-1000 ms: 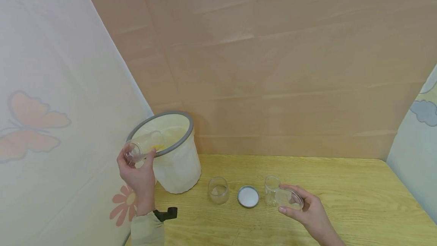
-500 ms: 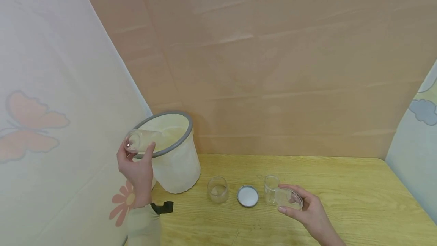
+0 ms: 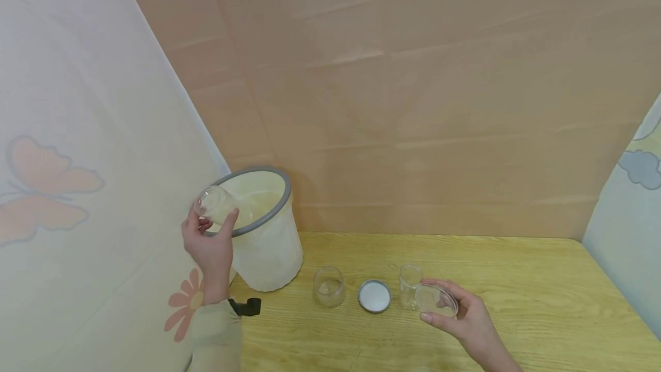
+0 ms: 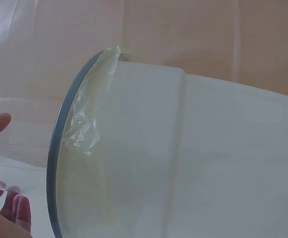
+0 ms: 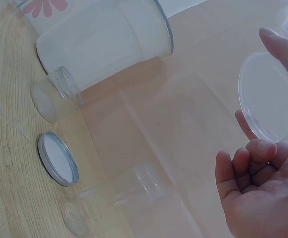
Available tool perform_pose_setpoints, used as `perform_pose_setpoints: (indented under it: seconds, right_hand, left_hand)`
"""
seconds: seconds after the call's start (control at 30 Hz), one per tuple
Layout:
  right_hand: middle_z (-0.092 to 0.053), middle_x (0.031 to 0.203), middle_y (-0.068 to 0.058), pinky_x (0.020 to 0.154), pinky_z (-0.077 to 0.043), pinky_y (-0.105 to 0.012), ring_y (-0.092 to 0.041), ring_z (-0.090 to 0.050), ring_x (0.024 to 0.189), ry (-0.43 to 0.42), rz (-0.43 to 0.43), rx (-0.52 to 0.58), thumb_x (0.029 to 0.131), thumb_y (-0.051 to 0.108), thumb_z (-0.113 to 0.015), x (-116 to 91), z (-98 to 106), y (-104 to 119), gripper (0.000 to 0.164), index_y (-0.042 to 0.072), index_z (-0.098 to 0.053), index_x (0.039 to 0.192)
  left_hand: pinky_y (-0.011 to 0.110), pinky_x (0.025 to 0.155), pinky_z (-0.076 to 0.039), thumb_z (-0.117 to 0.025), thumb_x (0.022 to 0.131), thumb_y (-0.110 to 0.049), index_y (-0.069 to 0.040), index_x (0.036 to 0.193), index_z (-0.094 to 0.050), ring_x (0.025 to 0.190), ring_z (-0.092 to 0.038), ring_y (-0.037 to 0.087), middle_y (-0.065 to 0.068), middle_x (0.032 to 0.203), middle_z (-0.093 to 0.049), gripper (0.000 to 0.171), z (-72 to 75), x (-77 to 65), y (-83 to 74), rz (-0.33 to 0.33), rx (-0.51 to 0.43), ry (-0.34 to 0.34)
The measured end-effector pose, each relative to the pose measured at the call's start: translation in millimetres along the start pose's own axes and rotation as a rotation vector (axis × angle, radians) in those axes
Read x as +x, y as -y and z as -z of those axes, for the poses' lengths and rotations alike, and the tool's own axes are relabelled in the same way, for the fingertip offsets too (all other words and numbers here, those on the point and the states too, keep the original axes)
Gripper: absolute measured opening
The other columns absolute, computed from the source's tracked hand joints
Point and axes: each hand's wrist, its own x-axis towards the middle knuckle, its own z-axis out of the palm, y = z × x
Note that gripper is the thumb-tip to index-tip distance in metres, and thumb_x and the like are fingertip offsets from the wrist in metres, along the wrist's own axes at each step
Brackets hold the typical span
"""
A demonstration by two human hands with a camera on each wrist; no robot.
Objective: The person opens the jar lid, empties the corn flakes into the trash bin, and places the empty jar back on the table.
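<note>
At the upper left in the head view, my left hand [image 3: 209, 248] grips a clear jar [image 3: 219, 206] between thumb and fingers. Its base faces me and its mouth points down into the white trash bin [image 3: 271, 260]. No contents show in the jar. My right hand [image 3: 472, 323] pinches a clear round lid [image 5: 268, 99] by its edge, held up on its side above the table. Behind that lid, partly overlapped in the head view, a clear empty jar [image 3: 410, 283] stands upright. In the left wrist view only some fingers [image 4: 15, 213] of the left hand show.
A second clear jar [image 3: 329, 287], squat and wide, stands beside the bin. Next to it a grey-rimmed lid [image 3: 374, 296] lies white inside up on the wooden table [image 3: 542, 297]. A thin plastic liner [image 4: 84, 119] hangs over the bin's rim. Printed cloth borders the left side.
My left hand has tipped the jar steeper, mouth down into the bin. The yellow bit seen near its mouth a second ago no longer shows. My right hand has stayed put with the lid.
</note>
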Motion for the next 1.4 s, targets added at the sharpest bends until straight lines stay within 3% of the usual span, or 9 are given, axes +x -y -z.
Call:
perform_pose_setpoints:
  seconds: [0.13, 0.27, 0.37, 0.5, 0.67, 0.9, 1.0, 1.2, 1.4]
  right_hand:
    - [-0.063, 0.128, -0.001, 0.080, -0.057, -0.028, -0.013, -0.063, 0.107, -0.002, 0.005, -0.010, 0.087, -0.008, -0.075, -0.6, -0.1, -0.7, 0.048, -0.005, -0.061, 0.133]
    - [-0.063, 0.128, 0.003, 0.080, -0.056, -0.026, -0.012, -0.061, 0.105, -0.011, 0.000, -0.035, 0.086, -0.007, -0.076, -1.4, 0.1, -0.7, 0.048, -0.005, -0.061, 0.132]
    - [-0.063, 0.128, 0.003, 0.082, -0.054, -0.024, -0.012, -0.060, 0.105, -0.014, 0.006, -0.052, 0.086, -0.006, -0.076, -2.2, 0.2, -1.2, 0.048, -0.003, -0.062, 0.132]
    - [-0.063, 0.129, -0.002, 0.086, -0.052, -0.022, -0.011, -0.059, 0.109, -0.014, 0.022, -0.061, 0.086, -0.007, -0.076, -2.8, -0.3, -1.5, 0.048, -0.002, -0.062, 0.132]
    - [-0.064, 0.126, -0.007, 0.082, -0.053, -0.025, -0.014, -0.056, 0.102, -0.029, -0.016, -0.079, 0.086, -0.004, -0.078, -4.4, -0.4, 0.7, 0.049, 0.000, -0.063, 0.132]
    - [-0.064, 0.125, -0.005, 0.080, -0.055, -0.027, -0.014, -0.058, 0.101, -0.033, -0.006, -0.062, 0.087, -0.004, -0.076, -4.9, 0.5, 0.1, 0.048, -0.003, -0.062, 0.132]
    - [-0.065, 0.126, -0.004, 0.080, -0.055, -0.027, -0.012, -0.060, 0.102, -0.017, 0.031, -0.040, 0.089, -0.007, -0.072, -4.1, 1.3, -2.0, 0.045, -0.004, -0.062, 0.132]
    - [-0.063, 0.128, -0.005, 0.084, -0.055, -0.026, -0.014, -0.064, 0.109, 0.015, 0.046, 0.011, 0.094, -0.008, -0.064, -3.3, 3.4, -4.8, 0.040, -0.006, -0.060, 0.133]
    - [-0.063, 0.126, -0.012, 0.084, -0.054, -0.026, -0.013, -0.063, 0.107, 0.004, -0.002, -0.027, 0.094, -0.005, -0.066, -4.4, 4.2, -3.3, 0.039, -0.004, -0.061, 0.133]
  left_hand:
    - [0.027, 0.087, -0.045, -0.093, 0.074, -0.015, -0.006, 0.136, -0.063, 0.098, -0.052, 0.010, -0.004, 0.113, -0.059, 0.069, -0.5, 2.8, -5.6, -0.016, 0.009, -0.002]
    - [0.027, 0.100, -0.044, -0.088, 0.076, -0.002, 0.004, 0.136, -0.057, 0.115, -0.054, 0.015, 0.005, 0.125, -0.057, 0.068, 0.8, 1.4, -47.6, -0.046, -0.094, -0.032]
    - [0.033, 0.104, -0.043, -0.086, 0.075, 0.004, 0.007, 0.136, -0.052, 0.122, -0.052, 0.022, 0.012, 0.131, -0.053, 0.070, -0.3, 0.8, -60.6, -0.090, -0.158, -0.053]
    - [0.031, 0.099, -0.044, -0.090, 0.075, -0.007, 0.003, 0.135, -0.054, 0.118, -0.054, 0.020, 0.010, 0.130, -0.058, 0.070, -3.6, 2.2, -35.8, -0.072, -0.038, -0.005]
    - [0.027, 0.093, -0.045, -0.092, 0.074, -0.011, 0.003, 0.134, -0.056, 0.112, -0.056, 0.016, 0.007, 0.125, -0.062, 0.071, -3.3, 0.0, -23.9, 0.019, 0.080, 0.043]
    - [0.026, 0.096, -0.044, -0.091, 0.075, -0.013, -0.008, 0.143, -0.045, 0.110, -0.052, 0.014, 0.002, 0.123, -0.053, 0.081, -3.7, -1.9, -23.9, 0.062, 0.003, 0.053]
    - [0.029, 0.093, -0.046, -0.091, 0.075, -0.012, -0.013, 0.144, -0.046, 0.109, -0.052, 0.013, 0.001, 0.123, -0.052, 0.083, -4.0, -3.8, -24.4, 0.039, -0.034, 0.050]
    - [0.027, 0.091, -0.045, -0.094, 0.073, -0.017, -0.010, 0.133, -0.053, 0.106, -0.054, 0.014, 0.002, 0.117, -0.060, 0.073, -5.2, -8.0, -26.5, 0.001, -0.057, 0.017]
    - [0.026, 0.090, -0.044, -0.093, 0.071, -0.008, -0.008, 0.121, -0.044, 0.106, -0.055, 0.017, 0.007, 0.118, -0.064, 0.070, -5.8, -14.4, -32.4, 0.068, -0.142, 0.012]
